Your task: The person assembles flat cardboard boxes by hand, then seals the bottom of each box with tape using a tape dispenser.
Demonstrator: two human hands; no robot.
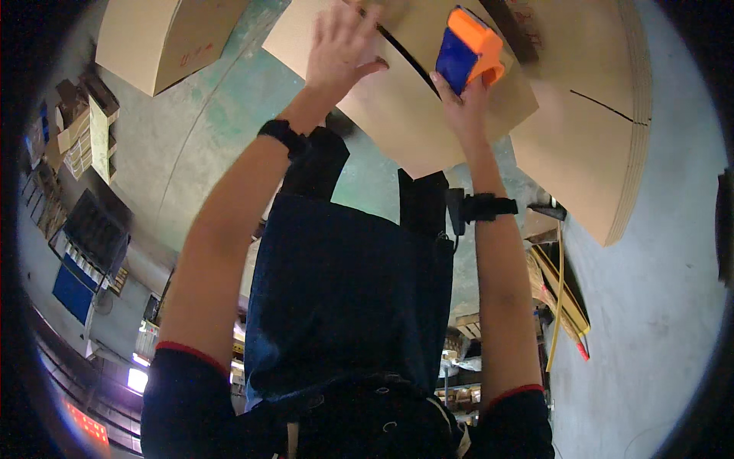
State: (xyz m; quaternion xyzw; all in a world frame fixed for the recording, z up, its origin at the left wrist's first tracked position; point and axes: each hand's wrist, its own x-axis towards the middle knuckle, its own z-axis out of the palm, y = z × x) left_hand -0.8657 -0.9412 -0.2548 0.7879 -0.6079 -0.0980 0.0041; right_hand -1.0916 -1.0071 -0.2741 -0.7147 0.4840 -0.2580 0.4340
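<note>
A cardboard box [405,126] lies at the top middle, with a dark narrow gap running slantwise between its panels. My left hand [340,53] is over the panel left of this gap, fingers spread and nothing held; whether the palm presses on the board I cannot tell. In my right hand [468,98] is an orange-and-blue hand tool [472,52], shaped like a tape dispenser. My fingers wrap round its lower orange part, and it is above the box panel right of the gap. Both wrists carry black straps.
Large flat cardboard sheets [585,145] are stacked at the right against a grey wall [650,306]. Another cardboard box [168,38] stands at the upper left on the greenish floor [206,115]. A broom and a yellow pole [556,306] lean at the lower right.
</note>
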